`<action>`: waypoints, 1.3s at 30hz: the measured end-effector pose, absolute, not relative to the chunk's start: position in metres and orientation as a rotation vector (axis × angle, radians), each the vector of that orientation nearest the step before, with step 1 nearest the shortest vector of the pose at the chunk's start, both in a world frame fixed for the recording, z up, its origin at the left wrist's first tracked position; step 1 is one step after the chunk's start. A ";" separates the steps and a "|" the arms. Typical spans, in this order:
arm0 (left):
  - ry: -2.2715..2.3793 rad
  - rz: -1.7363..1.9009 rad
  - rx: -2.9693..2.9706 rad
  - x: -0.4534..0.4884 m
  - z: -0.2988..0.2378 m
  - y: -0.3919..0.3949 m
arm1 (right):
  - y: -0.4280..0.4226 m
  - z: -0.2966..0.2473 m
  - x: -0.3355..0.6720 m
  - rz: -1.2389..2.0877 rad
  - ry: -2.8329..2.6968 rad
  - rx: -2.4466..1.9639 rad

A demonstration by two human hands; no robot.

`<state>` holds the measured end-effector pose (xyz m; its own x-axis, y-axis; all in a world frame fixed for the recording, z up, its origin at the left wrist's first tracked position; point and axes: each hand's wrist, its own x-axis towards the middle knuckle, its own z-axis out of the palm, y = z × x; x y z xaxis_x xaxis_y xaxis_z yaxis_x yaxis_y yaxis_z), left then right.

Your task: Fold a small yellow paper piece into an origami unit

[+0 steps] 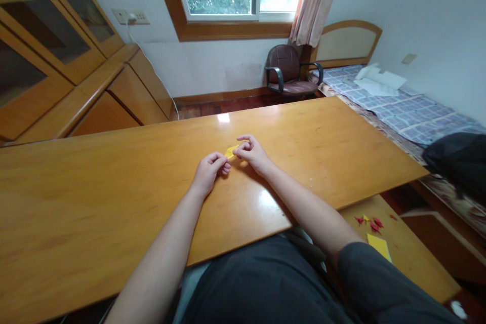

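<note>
A small piece of folded yellow paper (230, 152) sits between the two hands, over the worktop (114, 187), between its far and near edges. The left hand (211, 172) pinches its left end between thumb and fingers; the right hand (253, 155) pinches its right end. Beyond the worktop's near right edge, a lower tabletop (415, 260) carries small red folded pieces (375, 226) and yellow paper sheets (378, 247).

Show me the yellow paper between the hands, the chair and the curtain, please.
Yellow paper (231, 152): head view, middle of its exposed part.
Chair (285, 65): head view, on the backrest.
Curtain (318, 2): head view, on its hanging folds.
</note>
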<state>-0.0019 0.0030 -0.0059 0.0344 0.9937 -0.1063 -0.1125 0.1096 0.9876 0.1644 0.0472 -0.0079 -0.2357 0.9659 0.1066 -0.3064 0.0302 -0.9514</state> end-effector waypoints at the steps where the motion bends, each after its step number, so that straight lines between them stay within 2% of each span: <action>1: 1.157 1.179 1.053 -0.002 -0.006 0.003 | 0.047 -0.008 0.165 1.471 -1.181 -0.811; 20: 1.142 1.226 1.067 -0.002 -0.008 0.002 | 0.046 -0.008 0.171 1.657 -1.079 -0.797; 27: 1.183 1.170 1.137 -0.001 -0.008 0.001 | 0.041 -0.009 0.169 1.580 -1.323 -0.765; 39: 1.161 1.272 1.056 -0.005 -0.008 0.002 | 0.046 -0.011 0.173 1.534 -1.217 -0.801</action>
<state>-0.0048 0.0024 -0.0081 -0.0427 0.9980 -0.0459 -0.1363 0.0397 0.9899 0.1730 0.0460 -0.0113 -0.3008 0.9507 0.0754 -0.2894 -0.0157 -0.9571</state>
